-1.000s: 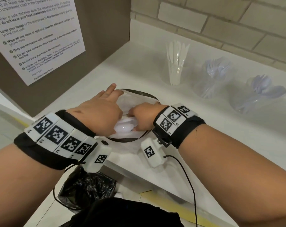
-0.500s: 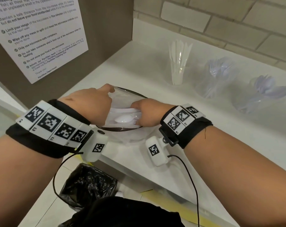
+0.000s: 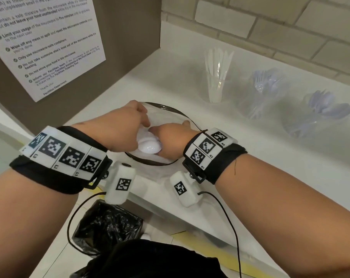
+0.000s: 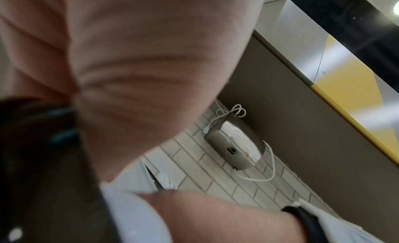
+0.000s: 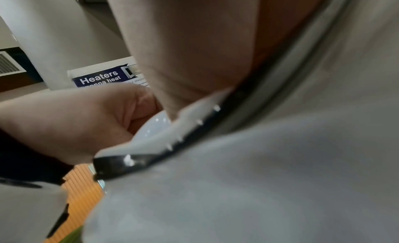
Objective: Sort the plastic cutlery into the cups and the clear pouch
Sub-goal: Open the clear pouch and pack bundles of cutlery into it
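Head view shows a small stack of white plastic spoons sitting in the mouth of the clear pouch, whose dark-edged opening lies on the white worktop close to its front edge. The right hand reaches into that opening with its fingers curled around the spoons, bowls toward the person. The left hand is at the pouch's left rim with its fingers bent down onto the plastic; it seems to be holding the mouth open, though the exact grip is hidden. The right wrist view confirms a pale spoon bowl between the two hands at the black rim, while the left wrist view is mostly blurred skin. Further back on the worktop, a clear cup of white knives stands upright, and to its right a clear cup of forks and another of spoons already look filled. Judging by this, most of the sorting is done; what remains is seating this spoon bundle fully inside the pouch and probably closing it. No loose cutlery is visible elsewhere.
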